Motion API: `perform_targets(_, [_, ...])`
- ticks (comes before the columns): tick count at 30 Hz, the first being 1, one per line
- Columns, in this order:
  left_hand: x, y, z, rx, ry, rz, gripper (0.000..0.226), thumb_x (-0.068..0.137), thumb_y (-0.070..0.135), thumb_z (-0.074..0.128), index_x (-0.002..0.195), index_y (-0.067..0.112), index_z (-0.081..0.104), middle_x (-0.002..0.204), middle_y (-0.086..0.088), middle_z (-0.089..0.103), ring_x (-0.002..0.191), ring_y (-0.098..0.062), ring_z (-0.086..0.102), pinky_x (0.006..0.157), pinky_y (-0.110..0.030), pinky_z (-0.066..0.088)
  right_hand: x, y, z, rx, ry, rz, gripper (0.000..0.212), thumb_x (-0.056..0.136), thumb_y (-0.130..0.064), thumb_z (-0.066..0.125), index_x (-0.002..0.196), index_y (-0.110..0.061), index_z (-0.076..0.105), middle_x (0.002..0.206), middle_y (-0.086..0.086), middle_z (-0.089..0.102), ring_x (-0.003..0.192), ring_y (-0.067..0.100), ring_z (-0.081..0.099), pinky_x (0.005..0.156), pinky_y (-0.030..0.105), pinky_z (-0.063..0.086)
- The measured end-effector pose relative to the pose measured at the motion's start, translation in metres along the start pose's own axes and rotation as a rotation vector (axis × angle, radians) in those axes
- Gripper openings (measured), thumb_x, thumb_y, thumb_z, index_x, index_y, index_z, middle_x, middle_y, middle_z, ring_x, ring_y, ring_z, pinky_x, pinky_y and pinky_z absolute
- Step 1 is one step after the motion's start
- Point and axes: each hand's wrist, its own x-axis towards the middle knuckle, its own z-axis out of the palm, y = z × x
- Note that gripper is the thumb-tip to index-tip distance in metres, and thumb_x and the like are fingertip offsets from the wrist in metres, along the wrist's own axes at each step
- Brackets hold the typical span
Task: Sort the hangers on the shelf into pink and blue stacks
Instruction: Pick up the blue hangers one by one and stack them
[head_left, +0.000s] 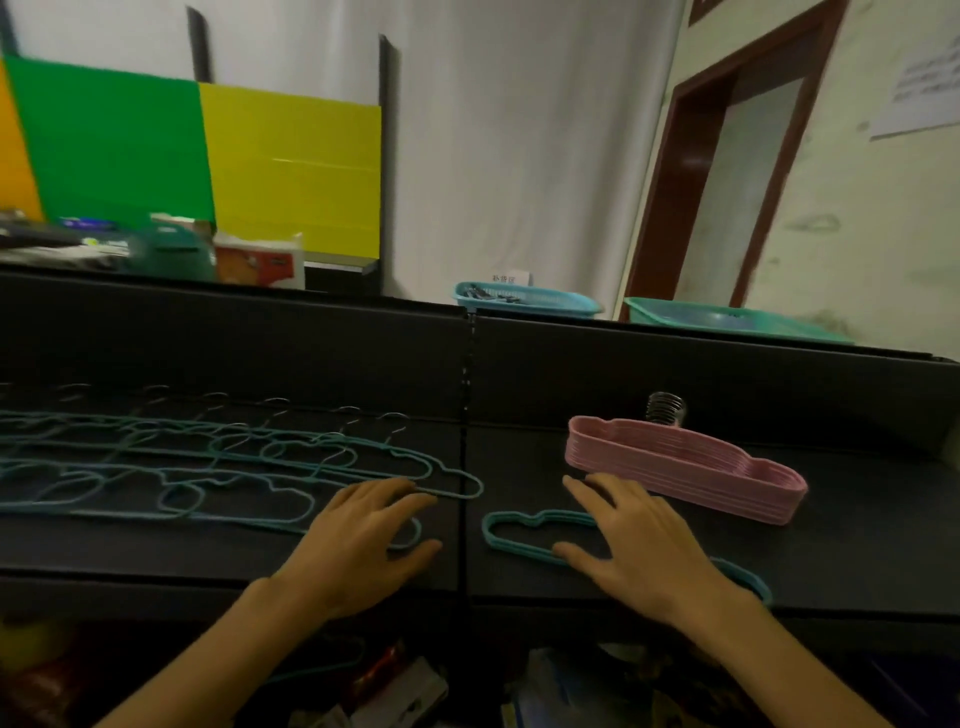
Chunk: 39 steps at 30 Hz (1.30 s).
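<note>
Blue hangers (218, 467) lie tangled left of the flat, spread left hand (363, 540); the right hand (634, 545) rests wide on another blue hanger (524, 535), the pink stack (685, 467) just beyond. Pulling one could drag its neighbours.

Shelf (857, 545): matt black, looks like corrugated plastic board. Pink hangers (685, 467): matt, velvety-looking coating; hooks (665, 408) shiny metal. Blue hangers (208, 467): same matt coat. Baskets (524, 301): smooth teal plastic. Curtain (519, 156): white cloth.
</note>
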Motion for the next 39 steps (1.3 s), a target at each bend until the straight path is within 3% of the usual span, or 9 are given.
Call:
perform_targets(6, [-0.076,-0.097,-0.058,0.071,-0.011,-0.121,0.072,0.083,0.077,0.015,0.135,0.039,0.045,0.14,0.01,0.047,0.128,-0.015,0.045,0.104,-0.035,0.034,0.042,-0.107,-0.006,-0.036,0.039,-0.084,0.075,0.092,-0.064,0.04,0.153,-0.03,0.013,0.153,0.0,0.026,0.137,0.019,0.03,0.106,0.033,0.033])
perform_targets(13, [-0.179,-0.203,-0.123,0.122,0.017,-0.234,0.081,0.078,0.083,0.01,0.136,0.038,0.044,0.14,0.011,0.045,0.13,-0.014,0.042,0.103,-0.036,0.037,0.077,-0.257,-0.009,0.007,0.071,-0.199,0.073,0.092,-0.062,0.041,0.152,-0.026,0.018,0.148,0.0,0.033,0.132,0.02,0.035,0.104,0.035,0.038])
perform_targets(18, [-0.236,-0.259,-0.15,0.152,0.016,-0.323,0.079,0.078,0.081,0.018,0.133,0.035,0.05,0.138,0.009,0.049,0.128,-0.017,0.045,0.102,-0.038,0.038,0.095,-0.341,-0.001,0.055,0.06,-0.274,0.073,0.092,-0.062,0.042,0.152,-0.027,0.018,0.148,0.001,0.034,0.134,0.021,0.034,0.106,0.036,0.036])
perform_targets(26, [-0.25,-0.33,-0.152,0.111,-0.024,-0.407,0.095,0.07,0.088,0.001,0.135,0.036,0.047,0.139,0.01,0.046,0.129,-0.017,0.043,0.103,-0.038,0.038,0.148,-0.391,0.014,0.06,0.024,-0.325,0.073,0.092,-0.063,0.041,0.152,-0.028,0.018,0.147,-0.001,0.036,0.132,0.019,0.037,0.105,0.034,0.038])
perform_targets(33, [-0.239,-0.403,-0.156,0.096,-0.059,-0.496,0.085,0.068,0.079,0.015,0.137,0.038,0.041,0.144,0.01,0.04,0.13,-0.014,0.039,0.104,-0.034,0.035,0.216,-0.427,0.041,0.092,-0.003,-0.35,0.074,0.091,-0.064,0.042,0.151,-0.029,0.019,0.145,-0.003,0.037,0.13,0.016,0.038,0.104,0.032,0.037])
perform_targets(37, [-0.222,-0.444,-0.16,0.094,-0.127,-0.526,0.11,0.051,0.098,0.006,0.14,0.041,0.034,0.146,0.009,0.034,0.133,-0.013,0.034,0.106,-0.033,0.032,0.252,-0.448,0.057,0.13,-0.079,-0.377,0.076,0.09,-0.067,0.042,0.152,-0.03,0.018,0.148,-0.003,0.035,0.132,0.016,0.036,0.106,0.033,0.036])
perform_targets(39, [-0.214,-0.463,-0.157,0.077,-0.167,-0.533,0.11,0.05,0.099,0.004,0.141,0.043,0.03,0.148,0.01,0.031,0.134,-0.012,0.031,0.109,-0.033,0.03,0.266,-0.457,0.064,0.137,-0.111,-0.391,0.077,0.089,-0.068,0.042,0.152,-0.03,0.018,0.149,-0.003,0.033,0.133,0.016,0.035,0.107,0.032,0.034])
